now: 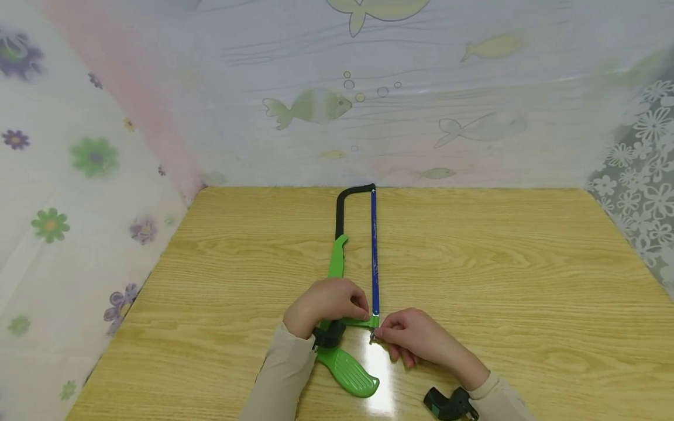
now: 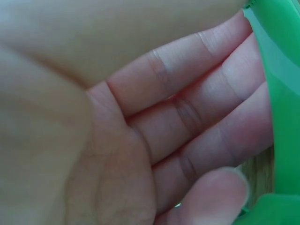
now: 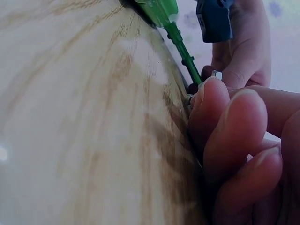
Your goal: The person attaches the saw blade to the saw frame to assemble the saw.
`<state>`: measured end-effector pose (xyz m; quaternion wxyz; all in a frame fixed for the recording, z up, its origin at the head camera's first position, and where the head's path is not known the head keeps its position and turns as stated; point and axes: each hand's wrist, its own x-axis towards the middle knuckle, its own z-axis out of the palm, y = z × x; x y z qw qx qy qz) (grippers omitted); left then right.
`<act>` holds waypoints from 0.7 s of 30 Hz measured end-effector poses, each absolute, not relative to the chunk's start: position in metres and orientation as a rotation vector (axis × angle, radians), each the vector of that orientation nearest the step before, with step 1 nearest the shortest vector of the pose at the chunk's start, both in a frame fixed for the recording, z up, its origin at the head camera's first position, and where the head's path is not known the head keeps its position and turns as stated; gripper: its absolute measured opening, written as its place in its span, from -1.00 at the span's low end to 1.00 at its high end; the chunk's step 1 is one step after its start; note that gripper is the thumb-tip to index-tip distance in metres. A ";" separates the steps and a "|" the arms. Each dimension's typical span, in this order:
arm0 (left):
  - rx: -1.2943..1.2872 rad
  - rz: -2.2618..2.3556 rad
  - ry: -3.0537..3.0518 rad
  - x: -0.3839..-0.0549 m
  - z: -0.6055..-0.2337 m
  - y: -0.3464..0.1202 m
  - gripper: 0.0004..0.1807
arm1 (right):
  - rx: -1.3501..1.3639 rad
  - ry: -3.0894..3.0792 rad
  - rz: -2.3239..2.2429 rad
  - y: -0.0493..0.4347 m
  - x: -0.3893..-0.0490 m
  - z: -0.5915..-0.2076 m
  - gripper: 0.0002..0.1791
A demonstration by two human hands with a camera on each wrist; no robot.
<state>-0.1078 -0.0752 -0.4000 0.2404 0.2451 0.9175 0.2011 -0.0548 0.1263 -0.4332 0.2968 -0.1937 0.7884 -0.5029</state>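
A hacksaw lies flat on the table, its black front bow [image 1: 340, 213] pointing away and its ribbed green handle [image 1: 350, 374] toward me. The blue blade [image 1: 375, 251] is fitted along its right side. My left hand [image 1: 333, 301] reaches over the green frame and grips it near the blade's near end. In the left wrist view its fingertips pass behind the green frame [image 2: 287, 122], with the thumb in front. My right hand [image 1: 421, 342] pinches the small metal wing nut [image 1: 372, 335] at the near blade mount. From the right wrist, fingers [image 3: 239, 122] largely hide that nut.
The wood-grain table [image 1: 500, 251] ends at a back curtain printed with fish [image 1: 321, 106]. A flowered curtain [image 1: 50, 225] borders the left side, another the right. Black wrist cameras sit on both wrists, the right one [image 1: 447, 403] close over the tabletop.
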 end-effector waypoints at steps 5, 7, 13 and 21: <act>0.666 0.552 2.508 -0.108 -0.399 -0.075 -0.92 | -0.522 2.107 -1.327 0.126 -0.055 -0.435 -0.66; 0.663 0.557 2.509 -0.107 -0.399 -0.075 -0.92 | -0.524 2.110 -1.326 0.126 -0.055 -0.435 -0.65; 0.658 0.578 2.504 -0.107 -0.399 -0.076 -0.93 | -0.515 2.111 -1.334 0.126 -0.055 -0.434 -0.65; 0.659 0.590 2.499 -0.107 -0.398 -0.076 -0.93 | -0.494 2.102 -1.335 0.125 -0.055 -0.434 -0.64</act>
